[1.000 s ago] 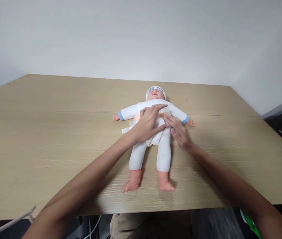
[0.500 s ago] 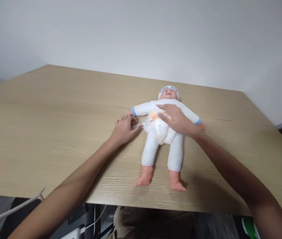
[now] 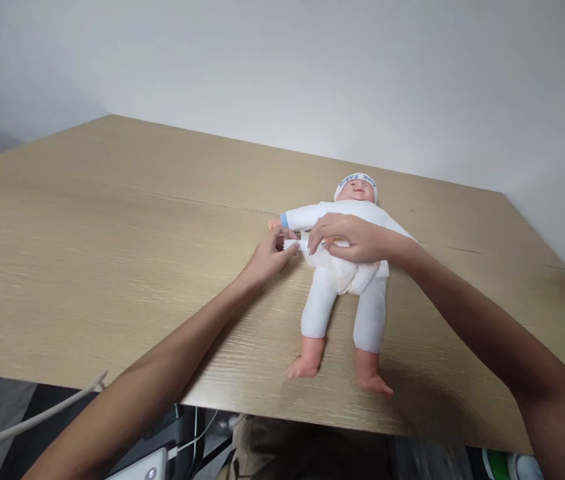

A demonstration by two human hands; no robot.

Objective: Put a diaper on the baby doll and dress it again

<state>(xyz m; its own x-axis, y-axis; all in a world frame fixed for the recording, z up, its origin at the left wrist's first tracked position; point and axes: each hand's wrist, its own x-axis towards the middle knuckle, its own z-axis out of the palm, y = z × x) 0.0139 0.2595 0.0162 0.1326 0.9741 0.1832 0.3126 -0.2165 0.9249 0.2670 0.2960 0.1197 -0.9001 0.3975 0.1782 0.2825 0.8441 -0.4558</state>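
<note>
A baby doll (image 3: pixel 357 210) in a white body lies on its back, feet toward me, its cap lettered in blue. Around its hips is a white diaper (image 3: pixel 345 275) with a printed front, its side flap spread at the doll's hip on my left. My left hand (image 3: pixel 271 253) pinches the white fastening tab (image 3: pixel 292 245) of that flap between thumb and fingers. Over the doll's belly, my right hand (image 3: pixel 355 239) has its fingers curled down on the diaper beside the tab. Its fingertips partly hide the diaper's front, and my forearm covers the doll's other hand.
The wooden table (image 3: pixel 137 267) has a thin seam running across it. A pale wall (image 3: pixel 282 80) stands behind. At the front left, a white cable (image 3: pixel 37 420) rises near the table edge. Below the edge are a white device (image 3: pixel 142 467) and a green-and-white object (image 3: pixel 500 463).
My right hand has gone from lying flat on the doll's belly to curled fingers near the tab. My left hand now holds the tab stretched outward. The view has shifted slightly.
</note>
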